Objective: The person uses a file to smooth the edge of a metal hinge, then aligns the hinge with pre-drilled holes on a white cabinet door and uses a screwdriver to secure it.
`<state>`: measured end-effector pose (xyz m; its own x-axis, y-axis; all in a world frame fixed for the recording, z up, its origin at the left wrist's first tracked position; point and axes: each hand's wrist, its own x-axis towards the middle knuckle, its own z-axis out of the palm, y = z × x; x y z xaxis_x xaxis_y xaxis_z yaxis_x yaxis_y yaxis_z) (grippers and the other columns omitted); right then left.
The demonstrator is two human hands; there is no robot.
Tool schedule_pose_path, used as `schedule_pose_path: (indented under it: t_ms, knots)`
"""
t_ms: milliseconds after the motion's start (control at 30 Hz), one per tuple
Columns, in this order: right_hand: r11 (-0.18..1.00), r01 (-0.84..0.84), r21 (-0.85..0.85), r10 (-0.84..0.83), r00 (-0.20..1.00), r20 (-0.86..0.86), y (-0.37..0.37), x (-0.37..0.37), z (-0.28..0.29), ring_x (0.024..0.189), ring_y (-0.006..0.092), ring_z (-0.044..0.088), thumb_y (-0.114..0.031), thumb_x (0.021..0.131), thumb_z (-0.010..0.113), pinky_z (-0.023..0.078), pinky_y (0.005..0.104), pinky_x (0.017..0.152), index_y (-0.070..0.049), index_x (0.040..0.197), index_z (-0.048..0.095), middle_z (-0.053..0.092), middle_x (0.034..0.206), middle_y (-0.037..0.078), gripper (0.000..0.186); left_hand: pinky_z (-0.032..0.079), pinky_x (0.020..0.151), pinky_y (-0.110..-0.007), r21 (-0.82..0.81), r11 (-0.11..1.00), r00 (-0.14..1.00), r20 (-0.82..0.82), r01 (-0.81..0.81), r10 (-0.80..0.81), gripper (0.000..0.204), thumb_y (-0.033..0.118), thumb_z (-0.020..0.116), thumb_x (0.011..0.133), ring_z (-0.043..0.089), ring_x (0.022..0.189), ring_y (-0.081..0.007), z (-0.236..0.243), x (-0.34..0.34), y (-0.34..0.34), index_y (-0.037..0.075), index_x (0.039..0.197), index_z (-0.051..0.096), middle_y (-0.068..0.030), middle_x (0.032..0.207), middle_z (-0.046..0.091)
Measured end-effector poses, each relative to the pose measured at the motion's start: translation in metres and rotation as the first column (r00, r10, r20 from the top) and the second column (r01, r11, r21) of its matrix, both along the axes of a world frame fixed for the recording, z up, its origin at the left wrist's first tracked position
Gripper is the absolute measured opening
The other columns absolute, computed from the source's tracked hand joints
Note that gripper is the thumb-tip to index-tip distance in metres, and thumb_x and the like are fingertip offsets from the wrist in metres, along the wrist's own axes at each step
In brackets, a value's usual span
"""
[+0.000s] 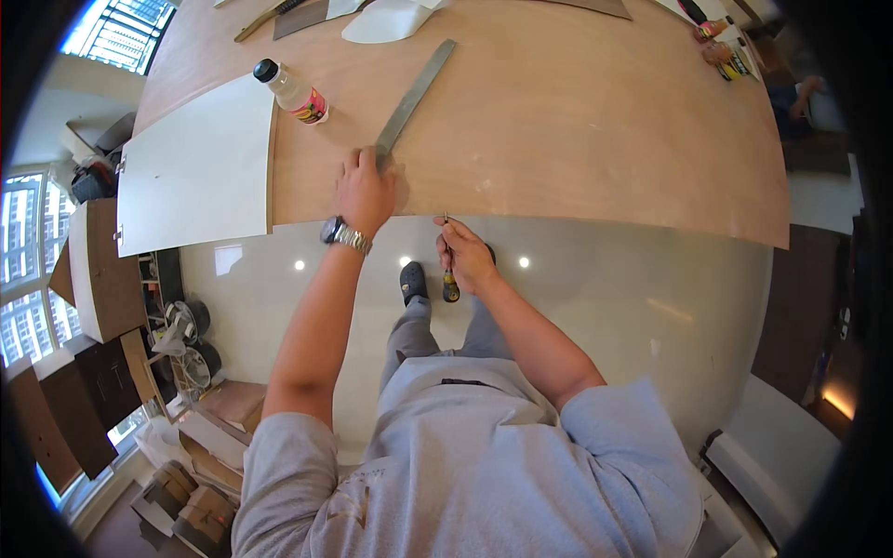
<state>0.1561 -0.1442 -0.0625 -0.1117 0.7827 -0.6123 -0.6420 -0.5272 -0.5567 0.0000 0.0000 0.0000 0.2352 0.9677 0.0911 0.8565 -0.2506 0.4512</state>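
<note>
My left hand [366,192], with a metal-band watch on the wrist, is closed over the near end of a long flat grey metal strip [419,96]. The strip lies slantwise on the wooden tabletop [577,130], its far end pointing away and to the right. Just off the table's near edge, my right hand [470,259] grips a screwdriver [450,285] with a yellow and black handle. Its thin shaft points up toward the edge, and my fingers partly cover it. A clear bottle [293,93] with a black cap and a red label is beyond my left hand.
A white panel [197,166] with hinges covers the table's left end. White sheet pieces [386,20] and a wooden-handled tool [265,19] lie at the far edge. Small bottles [726,51] stand at the far right corner. Fans [193,339] and boxes are on the floor at left.
</note>
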Motion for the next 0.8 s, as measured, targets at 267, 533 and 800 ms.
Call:
schedule_pose_path:
  t_ms: [267,533,800]
  knots:
    - [0.998,0.030,0.055,-0.024,0.994,-0.108,0.004,-0.010,0.000,0.061,0.0106,0.046,-0.024,0.102,0.049,0.040,0.0265,0.059,-0.009,0.128,0.052,0.052,0.076,0.000,0.031,0.048,0.082,-0.049,-0.007,1.000,0.995,-0.099,-0.009,0.008,0.029,0.025,0.061,0.086,0.058,0.097,-0.0419,-0.011,-0.002,0.034,0.001,0.102,0.059,-0.0235,0.102,0.062]
    - [0.997,0.042,0.065,-0.027,0.976,-0.215,0.002,0.009,-0.015,0.060,0.0111,0.047,-0.023,0.101,0.052,0.039,0.0256,0.058,-0.008,0.129,0.053,0.054,0.076,0.001,0.032,0.045,0.049,-0.025,-0.645,0.709,0.558,0.714,0.287,0.424,0.038,0.035,0.040,0.103,0.053,0.055,-0.0093,0.054,-0.020,-0.123,0.001,0.109,0.055,-0.0041,0.075,0.057]
    - [0.996,0.018,0.083,0.005,0.962,-0.272,0.003,0.002,-0.019,0.061,0.0110,0.047,-0.021,0.100,0.054,0.040,0.0252,0.057,-0.009,0.128,0.056,0.057,0.082,0.001,0.031,0.043,0.040,-0.022,-0.709,0.681,0.562,0.645,0.186,0.518,0.027,0.029,0.041,0.105,0.049,0.045,-0.0082,0.015,-0.019,-0.219,0.004,0.110,0.051,-0.0024,0.065,0.054]
